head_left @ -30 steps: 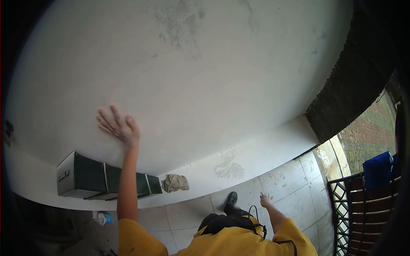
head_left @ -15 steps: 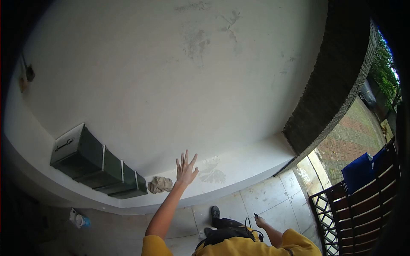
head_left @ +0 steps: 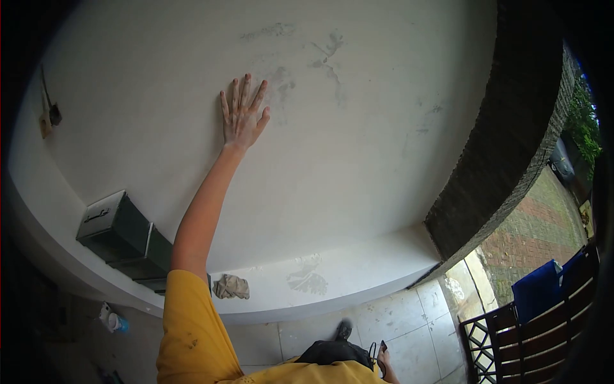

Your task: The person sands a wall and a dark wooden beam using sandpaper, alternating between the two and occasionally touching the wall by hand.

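My left hand [head_left: 240,118] is raised with its fingers spread, palm towards the white wall [head_left: 352,166]. It appears to lie against the wall, just left of some grey smudged patches [head_left: 281,86]; pale dust marks the fingers. Down by my side, my right hand [head_left: 387,366] is closed around a small dark object [head_left: 383,347], whose kind I cannot make out. Under the wall, a crumpled beige cloth [head_left: 231,287] rests on the white ledge [head_left: 358,256].
Dark green boxes [head_left: 115,224] stand on the ledge at left, partly behind my arm. A white and blue container [head_left: 116,322] sits on the floor. To the right are a dark pillar [head_left: 476,134] and a slatted gate [head_left: 543,326] with a blue cloth [head_left: 536,291] over it.
My left hand has gone up from near the ledge to the wall beside the smudges. My right hand has dropped lower in view, still closed on the dark object.
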Tool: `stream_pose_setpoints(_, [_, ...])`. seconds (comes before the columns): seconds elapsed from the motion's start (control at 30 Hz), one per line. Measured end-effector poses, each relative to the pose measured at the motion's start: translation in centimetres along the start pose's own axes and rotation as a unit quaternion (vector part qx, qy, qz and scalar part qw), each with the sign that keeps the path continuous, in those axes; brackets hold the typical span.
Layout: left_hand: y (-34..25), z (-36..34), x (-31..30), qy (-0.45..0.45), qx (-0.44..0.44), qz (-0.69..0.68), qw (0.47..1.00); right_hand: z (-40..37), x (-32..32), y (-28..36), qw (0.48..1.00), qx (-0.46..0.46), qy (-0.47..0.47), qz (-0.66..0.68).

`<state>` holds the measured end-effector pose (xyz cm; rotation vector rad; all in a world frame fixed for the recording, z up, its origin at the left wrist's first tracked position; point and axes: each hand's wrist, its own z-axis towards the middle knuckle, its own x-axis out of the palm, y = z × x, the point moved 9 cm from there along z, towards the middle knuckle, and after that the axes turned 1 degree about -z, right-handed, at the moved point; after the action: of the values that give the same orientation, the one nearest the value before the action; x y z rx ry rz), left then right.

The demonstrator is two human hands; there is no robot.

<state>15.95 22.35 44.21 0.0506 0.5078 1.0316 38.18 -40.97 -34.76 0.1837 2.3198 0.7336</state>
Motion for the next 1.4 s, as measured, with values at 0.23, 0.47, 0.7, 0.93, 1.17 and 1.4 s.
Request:
stream_pose_setpoints(0.23, [-7.6,1.9,5.3,0.011,0.082,0.048,0.995,3.6,-6.4,-4.3,0.992,0.122,0.01,-0.023])
stream_pose_setpoints(0.47, [-22.2,-5.1,13.1,0.077,0.272,0.056,0.958,15.2,-13.0,-5.4,0.997,0.042,-0.038,-0.045])
stream_pose_setpoints(0.7, [-36.6,-18.4,20.8,0.299,0.372,-0.05,0.877,17.4,-21.5,27.3,0.954,-0.255,-0.136,0.075])
stream_pose_setpoints(0.93, [-24.5,-3.8,13.0,0.152,0.294,0.021,0.943,4.7,-25.1,54.5,0.83,-0.523,-0.191,0.02])
stream_pose_setpoints(1.17, [-14.0,9.8,4.5,0.035,0.151,0.088,0.984,-3.2,-25.9,67.9,0.726,-0.646,-0.23,0.062])
stream_pose_setpoints(1.4, [-21.0,2.5,10.2,0.101,0.197,0.047,0.974,-2.5,-25.9,64.5,0.74,-0.617,-0.243,0.111])
